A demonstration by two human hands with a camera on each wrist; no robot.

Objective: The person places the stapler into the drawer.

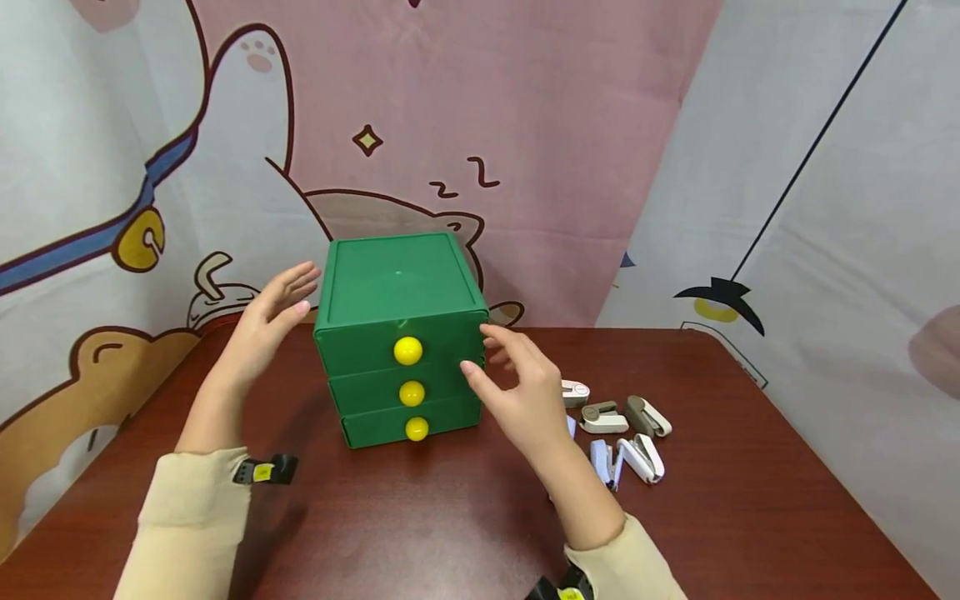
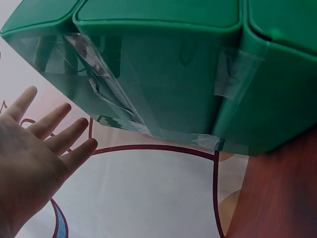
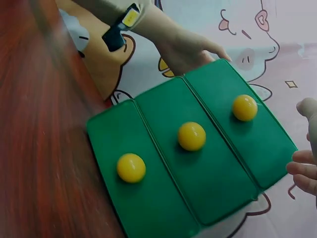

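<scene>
A green drawer box (image 1: 401,283) with three stacked drawers stands on the table, a round yellow knob (image 1: 408,351) on each drawer front. My left hand (image 1: 264,327) is raised beside the box's left side, fingers extended and holding nothing. In the left wrist view, that hand (image 2: 37,156) has its fingers spread near the box's side, where clear tape (image 2: 106,79) crosses the drawers. Near the right front edge of the box is my right hand (image 1: 525,387), thumb and fingers apart with nothing between them. The right wrist view shows part of this hand (image 3: 308,161) at the box's edge.
Several small staplers, white, grey-brown and light blue, lie on the table right of my right forearm, among them a white stapler (image 1: 642,458) and a grey-brown one (image 1: 602,417). A printed cartoon curtain (image 1: 555,150) hangs behind the dark red table (image 1: 750,500).
</scene>
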